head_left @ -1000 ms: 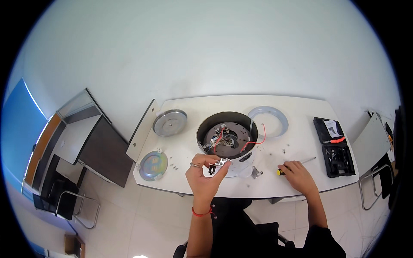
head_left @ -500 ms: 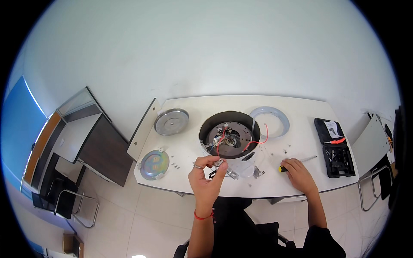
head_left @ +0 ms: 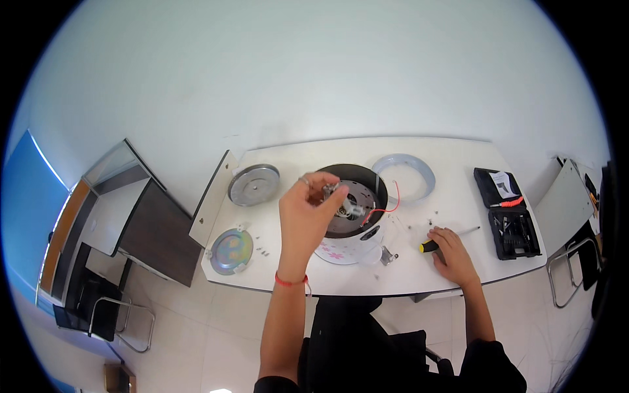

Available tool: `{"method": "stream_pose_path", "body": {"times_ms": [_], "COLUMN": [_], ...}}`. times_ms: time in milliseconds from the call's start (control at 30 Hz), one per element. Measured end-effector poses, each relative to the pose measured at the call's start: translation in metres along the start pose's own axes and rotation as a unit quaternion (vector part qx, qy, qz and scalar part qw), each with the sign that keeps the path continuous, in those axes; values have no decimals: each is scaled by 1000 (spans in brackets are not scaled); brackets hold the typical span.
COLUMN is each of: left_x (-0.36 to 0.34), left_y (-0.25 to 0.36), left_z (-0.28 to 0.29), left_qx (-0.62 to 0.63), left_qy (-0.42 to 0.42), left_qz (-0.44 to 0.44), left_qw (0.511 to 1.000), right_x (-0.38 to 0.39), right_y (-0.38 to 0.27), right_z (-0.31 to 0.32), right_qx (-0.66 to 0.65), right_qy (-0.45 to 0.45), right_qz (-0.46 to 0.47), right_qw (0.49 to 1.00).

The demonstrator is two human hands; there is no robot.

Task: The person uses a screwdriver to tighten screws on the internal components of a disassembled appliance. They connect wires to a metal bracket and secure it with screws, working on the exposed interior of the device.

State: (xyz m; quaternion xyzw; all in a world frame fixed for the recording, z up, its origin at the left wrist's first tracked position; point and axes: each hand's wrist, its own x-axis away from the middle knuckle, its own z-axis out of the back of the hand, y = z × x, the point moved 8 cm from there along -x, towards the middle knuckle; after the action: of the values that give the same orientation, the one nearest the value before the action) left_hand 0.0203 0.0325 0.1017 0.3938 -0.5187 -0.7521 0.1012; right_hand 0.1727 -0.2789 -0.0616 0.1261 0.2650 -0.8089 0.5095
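Note:
My left hand (head_left: 308, 216) pinches a small silvery metal assembly (head_left: 348, 205) over the opened round appliance (head_left: 344, 251), a dark-lined shell with a pink-flowered white outside, internal parts and a red wire; my hand hides part of its inside. My right hand (head_left: 451, 261) is closed on the yellow-and-black handle of a screwdriver (head_left: 469, 230), which lies on the white table with its shaft pointing right. A small loose metal part (head_left: 388, 255) lies between the appliance and my right hand.
On the table (head_left: 452, 157) are a steel lid (head_left: 254, 186), an iridescent metal plate (head_left: 231, 251) with small screws beside it, a pale grey ring (head_left: 429, 180) and an open black tool case (head_left: 514, 232). An upright panel (head_left: 211, 193) stands at the left edge; a desk and chairs flank the table.
My left hand has risen from the table's near side to above the appliance, carrying the metal assembly. My right hand remains on the screwdriver, slightly shifted.

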Motion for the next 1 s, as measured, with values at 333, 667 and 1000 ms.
{"method": "stream_pose_path", "body": {"times_ms": [333,667,1000], "left_x": [-26,-10,-3], "left_y": [-42,-51,-41], "left_z": [-29,-23,-16], "left_qx": [-103,-98,-181], "left_qy": [-57,-47,-2], "left_qz": [-11,-26,-97], "left_qw": [993,994,979], "right_x": [3,3,3], "right_y": [6,7,7], "right_z": [0,2,5], "right_qx": [-20,-26,-33], "right_qy": [14,28,37], "right_qz": [-18,-16,-24], "right_qw": [1000,999,998]}}
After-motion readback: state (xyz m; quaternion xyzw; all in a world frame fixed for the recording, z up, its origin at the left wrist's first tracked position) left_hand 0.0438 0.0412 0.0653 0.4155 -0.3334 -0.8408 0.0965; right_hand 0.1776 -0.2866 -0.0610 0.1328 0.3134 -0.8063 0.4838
